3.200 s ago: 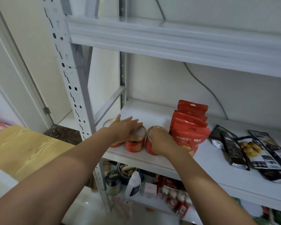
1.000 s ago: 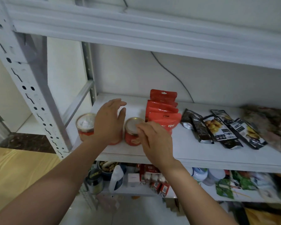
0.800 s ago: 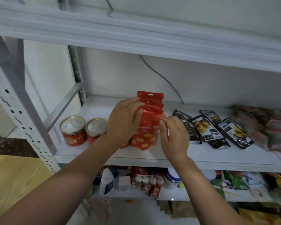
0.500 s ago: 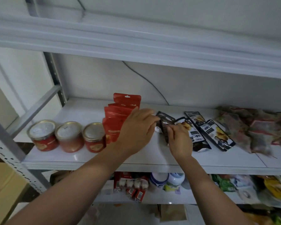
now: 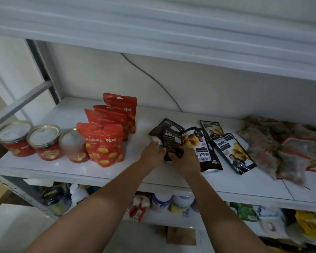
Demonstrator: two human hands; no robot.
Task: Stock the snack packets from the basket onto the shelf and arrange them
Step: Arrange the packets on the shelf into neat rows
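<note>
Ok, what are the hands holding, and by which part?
A black snack packet, held by its near bottom end: the left hand grips the left corner and the right hand grips the right corner.

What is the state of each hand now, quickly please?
Left hand: closed, holding the left edge of the black snack packet.
Right hand: closed, holding the same packet's lower end.
</note>
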